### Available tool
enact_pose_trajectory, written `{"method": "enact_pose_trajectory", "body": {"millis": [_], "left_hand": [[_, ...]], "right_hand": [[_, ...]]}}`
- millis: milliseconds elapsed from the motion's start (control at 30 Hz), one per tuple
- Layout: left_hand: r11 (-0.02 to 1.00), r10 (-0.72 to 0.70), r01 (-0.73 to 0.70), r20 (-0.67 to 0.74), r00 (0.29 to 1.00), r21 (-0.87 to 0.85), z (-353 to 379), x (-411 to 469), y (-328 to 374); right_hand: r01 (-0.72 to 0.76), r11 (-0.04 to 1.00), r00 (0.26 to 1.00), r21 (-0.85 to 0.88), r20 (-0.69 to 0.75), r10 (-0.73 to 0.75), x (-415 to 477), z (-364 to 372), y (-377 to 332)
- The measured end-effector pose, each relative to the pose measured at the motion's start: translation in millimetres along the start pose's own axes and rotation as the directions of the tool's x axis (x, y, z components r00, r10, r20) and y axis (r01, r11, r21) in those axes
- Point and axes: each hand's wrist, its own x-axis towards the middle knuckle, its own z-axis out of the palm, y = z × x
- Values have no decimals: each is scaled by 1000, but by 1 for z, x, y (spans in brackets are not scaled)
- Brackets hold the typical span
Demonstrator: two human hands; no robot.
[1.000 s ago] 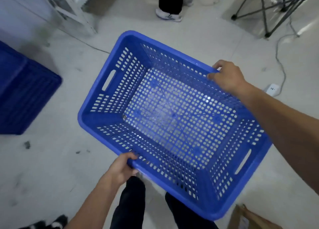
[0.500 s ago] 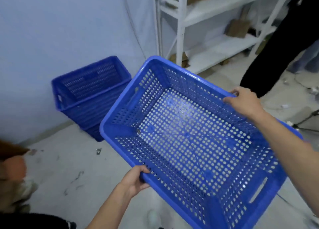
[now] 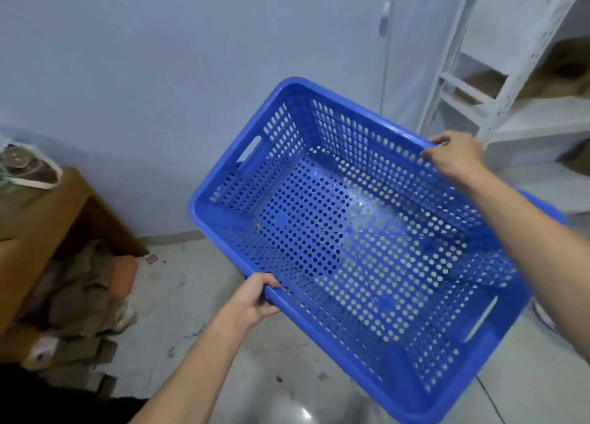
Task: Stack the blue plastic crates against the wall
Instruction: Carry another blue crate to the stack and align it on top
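I hold an empty blue perforated plastic crate (image 3: 357, 232) in the air, tilted with its left end toward the pale wall (image 3: 159, 88). My left hand (image 3: 252, 299) grips its near long rim. My right hand (image 3: 456, 155) grips the far long rim. Through the holes in the crate's bottom darker blue shows underneath, and a blue edge (image 3: 542, 205) pokes out past my right forearm; this looks like the other crate, mostly hidden.
A brown wooden table (image 3: 41, 219) stands at the left with a bag on top and crumpled cardboard (image 3: 79, 312) beneath it. White metal shelving (image 3: 510, 104) stands at the right by the wall. The floor (image 3: 191, 296) is pale tile with scuffs.
My view has swung left along the wall. The stacked crate seen at the left earlier now lies behind the held crate. Both hands keep their grip on the rims.
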Motion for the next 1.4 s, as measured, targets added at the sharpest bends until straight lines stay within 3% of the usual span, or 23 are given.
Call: {"method": "enact_pose_trajectory", "body": {"millis": [267, 433, 733, 833, 967, 1067, 1400], "left_hand": [[978, 42, -53, -61, 997, -200, 6, 68, 72], [941, 31, -79, -149, 988, -329, 27, 98, 105], [928, 36, -99, -178, 983, -359, 15, 175, 167], [936, 37, -91, -164, 986, -341, 7, 207, 192], [881, 46, -86, -96, 994, -465, 15, 239, 219], [868, 24, -90, -139, 990, -488, 28, 254, 227], [757, -69, -73, -190, 979, -650, 79, 291, 256]], "right_hand": [[186, 982, 980, -24, 75, -184, 140, 97, -95], [255, 967, 949, -27, 199, -245, 203, 148, -144], [403, 911, 895, -91, 249, -371, 290, 265, -229], [401, 908, 900, -120, 234, -367, 321, 302, -246], [436, 880, 895, -189, 199, -400, 350, 345, -274], [480, 840, 877, -253, 162, -452, 368, 376, -281], [599, 723, 799, -344, 321, -509, 435, 455, -287]]}}
